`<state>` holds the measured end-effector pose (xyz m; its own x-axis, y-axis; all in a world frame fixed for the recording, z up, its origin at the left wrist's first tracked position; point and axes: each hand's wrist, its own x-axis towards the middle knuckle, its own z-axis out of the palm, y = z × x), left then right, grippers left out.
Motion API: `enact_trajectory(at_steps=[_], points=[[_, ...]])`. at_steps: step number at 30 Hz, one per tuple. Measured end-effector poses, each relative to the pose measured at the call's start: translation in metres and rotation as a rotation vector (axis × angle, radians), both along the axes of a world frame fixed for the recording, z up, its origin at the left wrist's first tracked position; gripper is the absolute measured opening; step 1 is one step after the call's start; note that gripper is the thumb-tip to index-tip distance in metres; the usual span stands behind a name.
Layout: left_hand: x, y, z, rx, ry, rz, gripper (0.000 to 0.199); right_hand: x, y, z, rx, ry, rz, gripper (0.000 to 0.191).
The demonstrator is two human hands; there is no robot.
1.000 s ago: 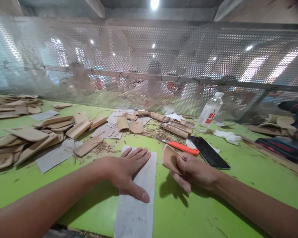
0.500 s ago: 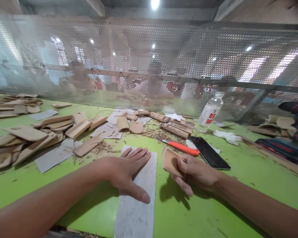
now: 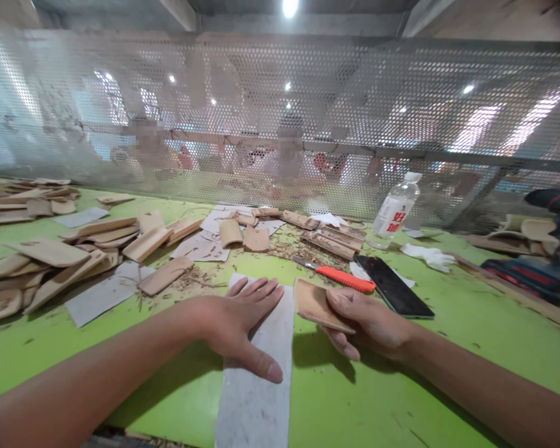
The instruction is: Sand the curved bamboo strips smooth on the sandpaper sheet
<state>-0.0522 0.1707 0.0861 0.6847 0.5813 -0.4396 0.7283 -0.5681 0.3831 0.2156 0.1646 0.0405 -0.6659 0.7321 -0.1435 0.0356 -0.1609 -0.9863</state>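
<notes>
My left hand (image 3: 245, 323) lies flat with spread fingers on a long greyish-white strip (image 3: 256, 410) at the centre of the green table (image 3: 345, 398). Just right of the strip, my right hand (image 3: 371, 317) grips a curved tan piece of bamboo (image 3: 320, 303) between thumb and fingers, above the tabletop. Beyond that hand lie an orange utility knife (image 3: 345, 278) with its blade out and a black phone (image 3: 394, 286).
Bamboo pieces are piled on the left (image 3: 51, 261), with more at the back centre (image 3: 231, 233) among shavings and paper. A plastic bottle (image 3: 394, 211), crumpled white glove-like cloth (image 3: 429, 256) and power tool (image 3: 532, 280) stand or lie right. Perforated mesh (image 3: 242, 124) spans the back.
The bamboo piece in my right hand has shifted left towards the strip and turned to lie flatter. My left hand has not moved.
</notes>
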Motion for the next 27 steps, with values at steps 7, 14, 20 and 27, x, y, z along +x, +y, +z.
enact_trajectory(at_steps=[7, 14, 20, 27], points=[[-0.001, 0.001, -0.004, 0.02, 0.003, -0.017, 0.131, -0.013, -0.021, 0.024, 0.839, -0.631, 0.016, 0.04], [-0.001, 0.003, -0.009, 0.029, 0.006, -0.036, 0.137, -0.022, -0.042, 0.033, 0.904, -0.728, 0.206, 0.037], [-0.002, 0.002, -0.01, 0.042, -0.002, -0.039, 0.136, -0.022, -0.037, 0.03, 1.002, -0.796, 0.212, 0.041], [-0.002, 0.004, -0.012, 0.044, -0.02, -0.042, 0.135, -0.022, -0.038, 0.033, 0.993, -0.749, 0.191, 0.039]])
